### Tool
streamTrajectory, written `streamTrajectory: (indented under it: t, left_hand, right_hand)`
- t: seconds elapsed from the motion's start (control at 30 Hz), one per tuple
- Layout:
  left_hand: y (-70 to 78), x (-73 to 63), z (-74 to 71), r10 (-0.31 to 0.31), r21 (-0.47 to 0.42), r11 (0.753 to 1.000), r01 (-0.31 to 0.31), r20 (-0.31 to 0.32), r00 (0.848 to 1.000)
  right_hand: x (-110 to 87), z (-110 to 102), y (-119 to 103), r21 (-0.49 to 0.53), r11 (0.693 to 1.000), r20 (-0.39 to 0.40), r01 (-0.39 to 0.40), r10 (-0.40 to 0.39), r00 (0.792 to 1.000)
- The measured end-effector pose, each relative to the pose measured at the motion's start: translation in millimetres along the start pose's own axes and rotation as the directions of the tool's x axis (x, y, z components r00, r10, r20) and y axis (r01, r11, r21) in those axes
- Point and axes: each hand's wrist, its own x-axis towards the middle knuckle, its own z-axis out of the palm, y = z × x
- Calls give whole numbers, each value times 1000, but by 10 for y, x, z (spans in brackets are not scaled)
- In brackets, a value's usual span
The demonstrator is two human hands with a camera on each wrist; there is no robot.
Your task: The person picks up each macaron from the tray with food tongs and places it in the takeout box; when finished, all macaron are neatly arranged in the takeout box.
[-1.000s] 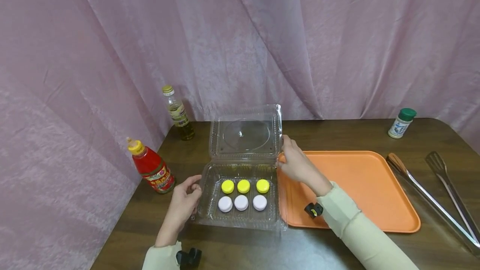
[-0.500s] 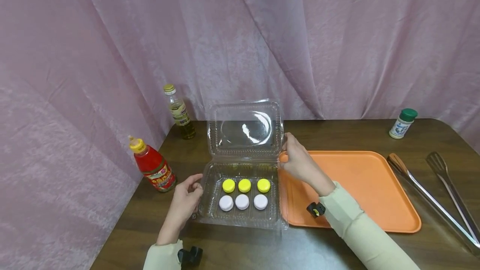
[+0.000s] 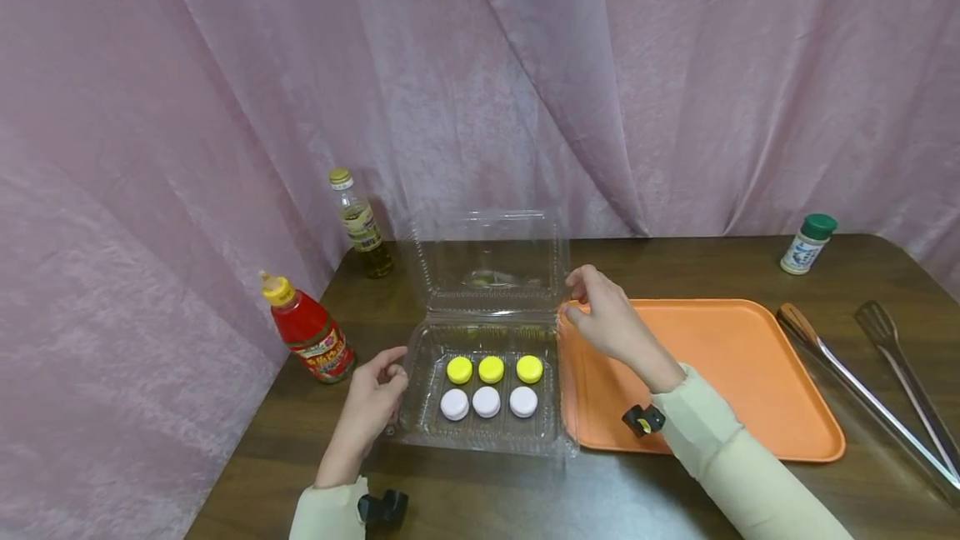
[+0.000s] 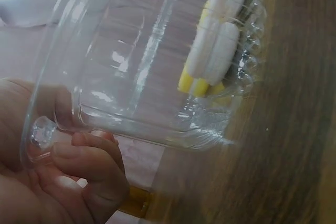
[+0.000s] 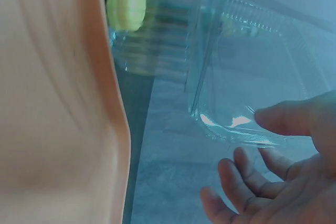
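Observation:
A clear plastic clamshell container [image 3: 487, 432] stands with its lid [image 3: 487, 261] raised. Inside its base lie a row of yellow macarons [image 3: 491, 369] and, nearer me, a row of white macarons [image 3: 486, 402]. At the base's left edge my left hand [image 3: 367, 397] pinches the rim; the left wrist view shows curled fingers [image 4: 97, 166] by the clear corner. My right hand [image 3: 607, 311] is at the right side of the lid, above the tray's back left corner. In the right wrist view its thumb [image 5: 286, 118] and fingers are spread apart beside the lid corner, holding nothing.
An orange tray [image 3: 720, 373] lies right of the container, partly under its edge. Tongs [image 3: 855, 382] and a slotted metal tool [image 3: 896, 361] lie further right. A green-capped shaker [image 3: 808, 244], an oil bottle [image 3: 362, 227] and a red sauce bottle [image 3: 311, 332] stand around.
My right hand has let go of the lid's side and drawn slightly right, its fingers opening. The lid has tipped up and back a little, then shifted. The left hand stays at the rim.

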Motion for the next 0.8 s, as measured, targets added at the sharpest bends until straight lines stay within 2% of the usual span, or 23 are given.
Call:
streamTrajectory:
  t: [0.37,0.57,0.8]
  left_hand:
    - [-3,-26,15,-13,5,1000,13,-39,999]
    - [14,-90,27,-20,-15,1000,19,-76,997]
    - [9,-115,1,-8,-16,1000,7,-74,997]
  right_hand:
    - [-187,-69,-107,115,991,-104,66,-54,993]
    - [-344,-99,-158,171,983,-72,63,-51,996]
    - [-558,-63,-173,278,956,-32,91,-85,996]
